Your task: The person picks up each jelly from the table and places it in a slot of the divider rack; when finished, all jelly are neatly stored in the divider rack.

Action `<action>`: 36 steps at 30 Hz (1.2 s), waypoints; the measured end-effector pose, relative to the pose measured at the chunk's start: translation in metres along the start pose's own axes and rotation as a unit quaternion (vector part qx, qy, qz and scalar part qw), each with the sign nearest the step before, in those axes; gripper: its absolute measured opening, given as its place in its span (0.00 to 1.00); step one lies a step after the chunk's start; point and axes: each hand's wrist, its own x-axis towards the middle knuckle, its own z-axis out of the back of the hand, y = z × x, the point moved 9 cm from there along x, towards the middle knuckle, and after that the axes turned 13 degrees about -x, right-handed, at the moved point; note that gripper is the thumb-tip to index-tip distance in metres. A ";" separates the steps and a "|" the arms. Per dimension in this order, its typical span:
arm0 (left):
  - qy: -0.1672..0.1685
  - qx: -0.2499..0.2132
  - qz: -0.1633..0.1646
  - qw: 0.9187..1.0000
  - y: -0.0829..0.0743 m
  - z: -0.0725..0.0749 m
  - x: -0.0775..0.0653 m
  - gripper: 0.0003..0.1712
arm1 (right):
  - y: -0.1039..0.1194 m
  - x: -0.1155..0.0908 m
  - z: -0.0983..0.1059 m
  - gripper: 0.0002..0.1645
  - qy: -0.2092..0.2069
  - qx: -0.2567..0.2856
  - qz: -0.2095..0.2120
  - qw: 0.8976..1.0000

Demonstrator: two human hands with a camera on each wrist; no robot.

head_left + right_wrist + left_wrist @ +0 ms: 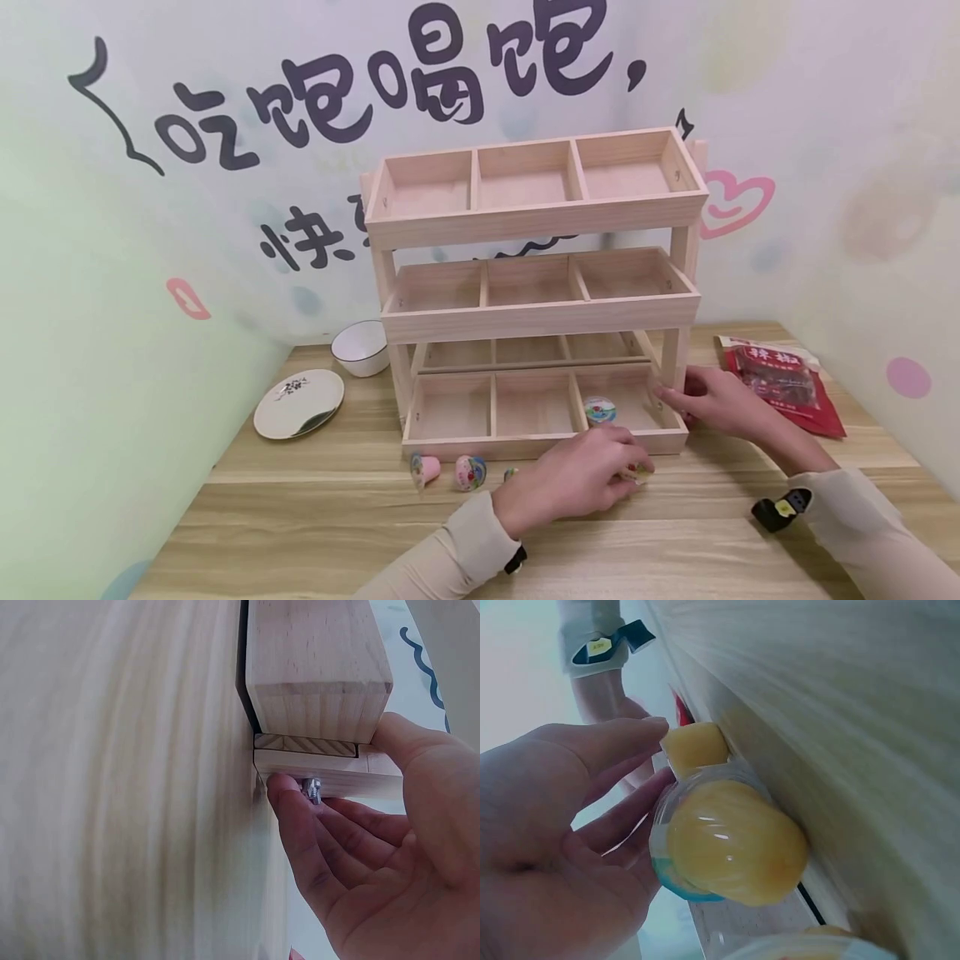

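Note:
In the head view my left hand (573, 473) is low in front of a three-tier wooden rack (540, 318). Its thumb and fingertips pinch a small jelly cup (637, 473) at the tabletop. The left wrist view shows that yellow jelly cup (697, 746) at the fingertips, with a nearer one (739, 844) beside the fingers. My right hand (716, 402) grips the rack's lower right end, by the post; a metal bolt (312, 789) shows between its fingers. One jelly cup (600, 409) sits in the bottom tray's right compartment.
Two jelly cups, one pink (425, 471) and one with a printed lid (471, 472), lie before the rack; another is partly hidden by my left hand. A plate (300, 402) and white bowl (361, 348) stand left. A red snack bag (783, 383) lies right.

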 end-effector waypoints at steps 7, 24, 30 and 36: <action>0.017 -0.019 0.020 0.999 0.006 0.001 0.001 0.10 | 0.001 0.000 0.000 0.36 0.001 -0.003 0.001 1.000; 0.036 -0.009 -0.002 0.999 -0.001 -0.005 0.000 0.13 | 0.000 0.000 -0.002 0.37 0.008 0.003 -0.003 1.000; 0.033 -0.019 -0.016 0.999 -0.002 -0.005 0.002 0.11 | 0.000 0.002 -0.002 0.37 0.006 -0.001 -0.002 1.000; 0.045 -0.029 -0.035 0.998 -0.006 -0.008 0.003 0.11 | -0.003 0.002 -0.005 0.38 0.015 0.008 -0.007 1.000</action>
